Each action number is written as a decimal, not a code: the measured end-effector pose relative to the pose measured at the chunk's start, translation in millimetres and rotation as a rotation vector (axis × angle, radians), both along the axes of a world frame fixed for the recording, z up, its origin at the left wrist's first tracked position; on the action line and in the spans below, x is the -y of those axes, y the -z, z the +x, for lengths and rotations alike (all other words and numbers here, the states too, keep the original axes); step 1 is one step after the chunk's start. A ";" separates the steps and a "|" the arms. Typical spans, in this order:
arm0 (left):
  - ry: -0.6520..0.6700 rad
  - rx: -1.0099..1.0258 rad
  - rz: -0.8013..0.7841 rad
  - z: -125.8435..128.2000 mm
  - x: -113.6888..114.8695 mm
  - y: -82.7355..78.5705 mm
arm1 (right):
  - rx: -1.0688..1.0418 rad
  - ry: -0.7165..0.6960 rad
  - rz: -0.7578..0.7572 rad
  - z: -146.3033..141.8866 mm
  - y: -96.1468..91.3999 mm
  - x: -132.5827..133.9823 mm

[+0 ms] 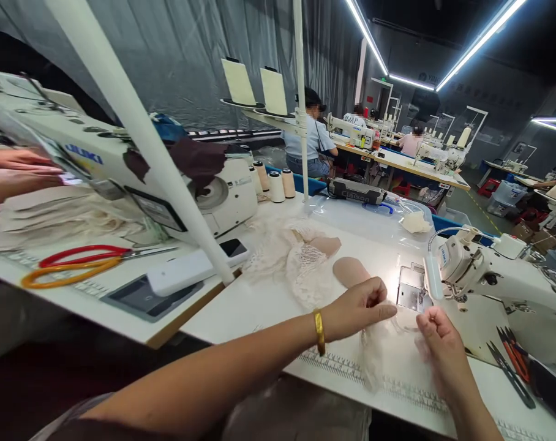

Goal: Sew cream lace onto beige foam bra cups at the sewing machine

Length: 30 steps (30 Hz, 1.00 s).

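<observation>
My left hand (363,306), with a gold bracelet (319,332) on its wrist, is closed in a pinch on sheer beige fabric (372,361). The cloth hangs below it over the table's front edge. To the right, my right hand (442,343) is closed too, thumb against fingers, at the other end of the same thin cloth. Both hands are just in front of the lit needle plate (411,291) of a white sewing machine (493,272). Beyond my left hand lies a smooth beige fabric piece (350,271), with a heap of pale lace (300,269) beside it.
Black snips (512,375) and orange-handled scissors (517,355) lie at right. On the left table are red-and-yellow scissors (80,260), a white device (190,269) and another sewing machine (122,165), with another person's hands (21,171). A white pole (140,135) rises between the tables.
</observation>
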<state>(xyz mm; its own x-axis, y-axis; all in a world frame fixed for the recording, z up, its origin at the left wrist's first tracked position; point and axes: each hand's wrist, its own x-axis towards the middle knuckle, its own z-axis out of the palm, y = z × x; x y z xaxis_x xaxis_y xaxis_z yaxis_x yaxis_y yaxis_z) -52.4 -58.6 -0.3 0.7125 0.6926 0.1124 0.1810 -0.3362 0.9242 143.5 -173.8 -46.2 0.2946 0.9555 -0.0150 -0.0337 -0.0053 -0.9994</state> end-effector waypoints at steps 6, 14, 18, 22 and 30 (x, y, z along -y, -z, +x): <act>-0.430 -0.657 0.542 -23.9 -104.5 -10.7 | 0.242 0.036 -0.042 -1.1 12.6 -16.9; -0.445 -0.868 0.630 -34.6 -134.3 13.9 | 0.264 -0.002 -0.039 0.0 10.4 -13.7; -0.451 -0.834 0.669 -38.5 -131.3 4.8 | 0.260 0.008 -0.014 2.5 7.4 -15.5; -0.475 -0.667 0.749 -36.9 -125.5 -15.5 | 0.179 0.041 -0.008 0.5 6.2 -17.2; 0.296 -0.308 0.602 9.6 -52.3 -34.4 | 0.025 0.045 -0.012 0.4 7.6 -12.1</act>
<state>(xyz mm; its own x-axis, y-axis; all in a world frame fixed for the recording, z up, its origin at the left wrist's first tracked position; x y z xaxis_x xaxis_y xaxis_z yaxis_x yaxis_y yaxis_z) -42.8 -6.3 34.2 0.9205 0.3481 0.1773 0.2255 -0.8442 0.4862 143.9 -161.8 -53.9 0.3376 0.9411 -0.0183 -0.0093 -0.0161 -0.9998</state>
